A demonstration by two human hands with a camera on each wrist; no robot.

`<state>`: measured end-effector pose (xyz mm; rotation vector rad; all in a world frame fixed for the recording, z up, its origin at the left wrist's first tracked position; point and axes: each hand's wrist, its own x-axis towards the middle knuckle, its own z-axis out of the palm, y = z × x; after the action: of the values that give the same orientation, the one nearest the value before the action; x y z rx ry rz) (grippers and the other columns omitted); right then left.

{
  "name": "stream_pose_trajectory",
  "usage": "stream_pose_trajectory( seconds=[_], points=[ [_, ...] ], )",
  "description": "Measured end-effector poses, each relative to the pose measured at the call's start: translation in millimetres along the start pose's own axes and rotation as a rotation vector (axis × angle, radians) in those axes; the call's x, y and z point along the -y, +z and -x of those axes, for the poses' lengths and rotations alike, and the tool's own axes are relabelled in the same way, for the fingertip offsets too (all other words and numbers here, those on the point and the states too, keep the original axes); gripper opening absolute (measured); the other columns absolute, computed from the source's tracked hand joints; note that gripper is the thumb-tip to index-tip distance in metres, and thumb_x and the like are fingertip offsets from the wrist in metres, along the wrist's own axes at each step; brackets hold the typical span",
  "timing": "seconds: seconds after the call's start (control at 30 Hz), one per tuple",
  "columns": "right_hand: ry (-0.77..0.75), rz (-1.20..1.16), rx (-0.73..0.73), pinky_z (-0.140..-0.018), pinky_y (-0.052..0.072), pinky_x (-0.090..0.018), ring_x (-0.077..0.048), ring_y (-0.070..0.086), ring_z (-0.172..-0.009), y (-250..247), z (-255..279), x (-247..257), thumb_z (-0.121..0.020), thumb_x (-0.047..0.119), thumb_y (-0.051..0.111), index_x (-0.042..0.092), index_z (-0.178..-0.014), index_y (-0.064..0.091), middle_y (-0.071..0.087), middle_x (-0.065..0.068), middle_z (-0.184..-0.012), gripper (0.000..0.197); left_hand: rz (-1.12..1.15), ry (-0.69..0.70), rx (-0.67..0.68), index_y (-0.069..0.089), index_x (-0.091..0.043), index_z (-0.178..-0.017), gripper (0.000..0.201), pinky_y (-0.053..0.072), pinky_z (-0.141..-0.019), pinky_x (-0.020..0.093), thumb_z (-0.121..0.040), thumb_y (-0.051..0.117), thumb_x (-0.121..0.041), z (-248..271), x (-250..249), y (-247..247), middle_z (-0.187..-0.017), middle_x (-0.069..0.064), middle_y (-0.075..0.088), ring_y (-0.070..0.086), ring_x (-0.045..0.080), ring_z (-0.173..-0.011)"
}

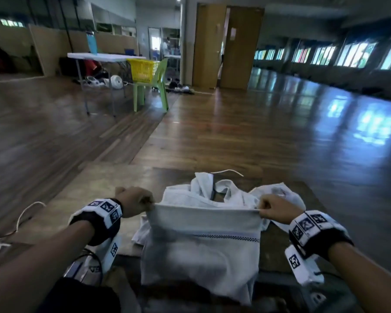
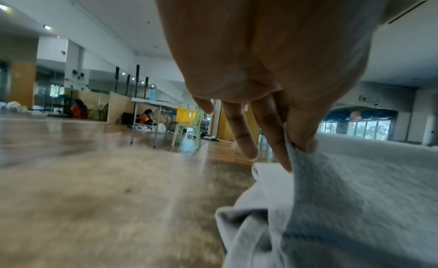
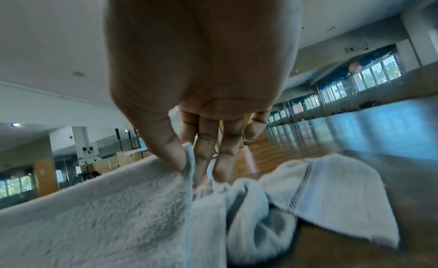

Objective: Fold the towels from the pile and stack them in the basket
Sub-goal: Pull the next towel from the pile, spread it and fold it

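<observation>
The left hand [image 1: 134, 201] and right hand [image 1: 277, 208] are each pinching a top corner of a white towel [image 1: 203, 245], which is hanging stretched between them just before the towel pile [image 1: 212, 190].

Two hands [image 1: 136, 201], one basket [image 1: 142, 70], one chair [image 1: 155, 86]

A white folding table [image 1: 106, 56] stands on a glossy wooden floor [image 1: 235, 132], a blue bottle [image 1: 92, 44] on top. Beside it, a green chair [image 1: 152, 86]. Wooden doors [image 1: 228, 46] behind; windows [image 1: 348, 55] line the right wall.
</observation>
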<state>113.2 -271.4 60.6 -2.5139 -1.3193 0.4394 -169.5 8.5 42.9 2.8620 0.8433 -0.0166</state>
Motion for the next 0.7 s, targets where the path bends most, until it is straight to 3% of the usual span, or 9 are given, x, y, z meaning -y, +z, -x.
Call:
stream_pose_trajectory(
  seconds=[0.13, 0.23, 0.33, 0.43, 0.5, 0.57, 0.63, 0.7],
  points=[
    [0.032, 0.006, 0.017, -0.075, 0.044, -0.033, -0.017, 0.054, -0.079, 45.6, -24.0, -20.7, -0.078, 0.014, 0.064, 0.03, -0.063, 0.045, 0.051, 0.014, -0.068, 0.029, 0.022, -0.085, -0.036, 0.062, -0.032, -0.099, 0.015, 0.026, -0.092, 0.034, -0.088, 0.052, -0.033, -14.4, 5.4, 43.3, -0.103, -0.012, 0.063, 0.056, 0.014, -0.106],
    [0.056, -0.034, -0.032, -0.082, 0.046, -0.037, -0.017, 0.057, -0.082, 59.0, -38.3, -23.4, -0.079, 0.018, 0.065, 0.031, -0.066, 0.05, 0.056, 0.012, -0.073, 0.025, 0.172, -0.084, -0.178, 0.064, -0.032, -0.091, 0.01, 0.029, -0.094, 0.036, -0.085, 0.055, -0.035, -24.9, 10.0, 62.4, -0.088, -0.011, 0.063, 0.061, 0.016, -0.099],
    [0.084, -0.091, -0.11, -0.084, 0.047, -0.043, -0.017, 0.06, -0.083, 61.3, -53.8, -29.4, -0.079, 0.02, 0.066, 0.028, -0.067, 0.055, 0.062, 0.01, -0.076, 0.018, 0.348, -0.072, -0.318, 0.066, -0.025, -0.087, 0.006, 0.025, -0.081, 0.029, -0.086, 0.06, -0.025, -42.1, 13.5, 69.4, -0.083, -0.009, 0.063, 0.061, 0.013, -0.092],
    [0.116, -0.117, -0.145, -0.082, 0.049, -0.048, -0.02, 0.059, -0.085, 58.9, -66.6, -36.1, -0.08, 0.02, 0.066, 0.029, -0.066, 0.053, 0.06, 0.007, -0.082, 0.022, 0.387, -0.059, -0.362, 0.065, -0.028, -0.086, 0.004, 0.029, -0.086, 0.03, -0.086, 0.06, -0.028, -62.8, 13.0, 67.7, -0.087, -0.01, 0.065, 0.061, 0.013, -0.093],
    [0.124, -0.097, -0.139, -0.084, 0.048, -0.054, -0.02, 0.057, -0.094, 59.1, -71.7, -39.2, -0.08, 0.022, 0.068, 0.032, -0.065, 0.054, 0.05, 0.016, -0.083, 0.023, 0.371, -0.058, -0.351, 0.067, -0.029, -0.089, 0.008, 0.029, -0.091, 0.033, -0.086, 0.061, -0.033, -75.4, 11.0, 66.9, -0.095, -0.01, 0.066, 0.058, 0.012, -0.098],
    [0.117, -0.078, -0.11, -0.087, 0.046, -0.057, -0.018, 0.055, -0.095, 60.0, -75.3, -41.0, -0.079, 0.022, 0.069, 0.034, -0.064, 0.054, 0.046, 0.021, -0.082, 0.024, 0.323, -0.066, -0.306, 0.068, -0.026, -0.092, 0.01, 0.018, -0.082, 0.026, -0.086, 0.063, -0.032, -85.5, 6.6, 66.6, -0.105, -0.01, 0.067, 0.055, 0.011, -0.106],
    [0.102, -0.039, -0.087, -0.09, 0.044, -0.057, -0.015, 0.055, -0.091, 61.4, -77.3, -42.1, -0.079, 0.021, 0.069, 0.035, -0.063, 0.053, 0.048, 0.023, -0.079, 0.026, 0.281, -0.068, -0.229, 0.064, -0.032, -0.084, 0.005, 0.017, -0.083, 0.03, -0.085, 0.063, -0.037, -93.0, 4.2, 65.9, -0.114, -0.014, 0.065, 0.053, 0.011, -0.114],
    [0.09, 0.019, -0.086, -0.093, 0.04, -0.053, -0.012, 0.053, -0.091, 62.2, -78.2, -42.7, -0.08, 0.022, 0.068, 0.036, -0.061, 0.051, 0.048, 0.024, -0.075, 0.029, 0.275, -0.066, -0.139, 0.056, -0.038, -0.071, 0.015, 0.02, -0.089, 0.035, -0.084, 0.062, -0.042, -99.3, 8.6, 66.6, -0.118, -0.018, 0.062, 0.051, 0.011, -0.116]
  ],
)
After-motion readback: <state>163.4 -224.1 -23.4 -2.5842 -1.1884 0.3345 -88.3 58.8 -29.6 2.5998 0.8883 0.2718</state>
